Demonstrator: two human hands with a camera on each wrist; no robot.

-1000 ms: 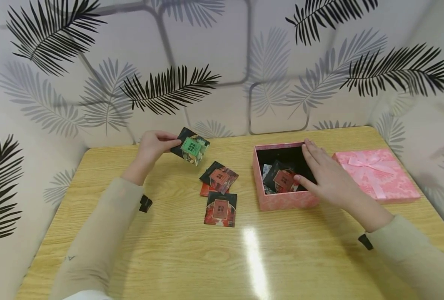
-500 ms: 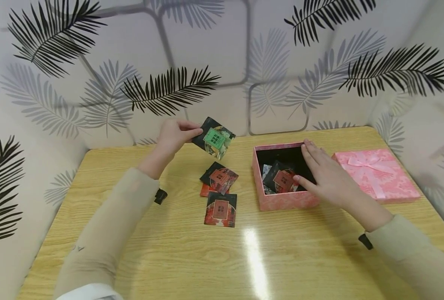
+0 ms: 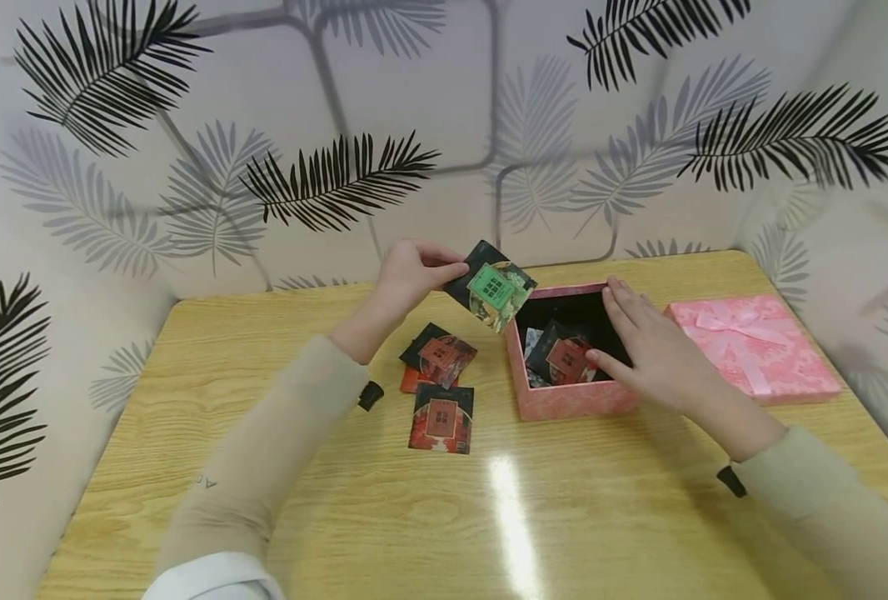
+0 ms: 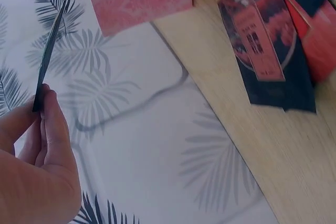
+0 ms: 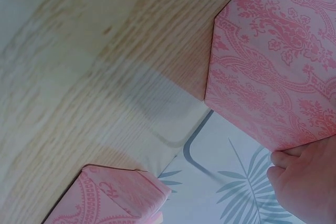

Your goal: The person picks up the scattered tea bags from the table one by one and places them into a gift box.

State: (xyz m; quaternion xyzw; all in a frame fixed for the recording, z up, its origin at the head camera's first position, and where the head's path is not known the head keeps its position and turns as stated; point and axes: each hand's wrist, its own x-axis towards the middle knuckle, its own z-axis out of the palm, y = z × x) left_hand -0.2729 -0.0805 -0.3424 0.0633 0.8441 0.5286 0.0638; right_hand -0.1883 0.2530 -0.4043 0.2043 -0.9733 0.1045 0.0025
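Note:
My left hand (image 3: 414, 279) pinches a flat square sachet (image 3: 491, 286) by one corner, black with a green label. It is held up in the air, its lower tip overlapping the left rim of a pink box (image 3: 575, 402) in the head view. Seen from the left wrist, the sachet is edge-on between thumb and fingers (image 4: 50, 114). My right hand (image 3: 657, 362) rests on the box's right side with fingers stretched along the rim and the thumb over the opening. Inside the black-lined box lies a red-labelled sachet (image 3: 566, 358) on top of pale ones.
Left of the box, a red-labelled sachet (image 3: 444, 354) overlaps a red one, with another sachet (image 3: 441, 419) just in front. The pink lid (image 3: 751, 350) with its ribbon bow lies to the right. A patterned wall covering (image 3: 444, 217) rises behind the wooden table (image 3: 414, 517).
My left hand has carried the green-labelled sachet rightward, from the table's left part to the box's left rim. My right hand and the box have stayed in place.

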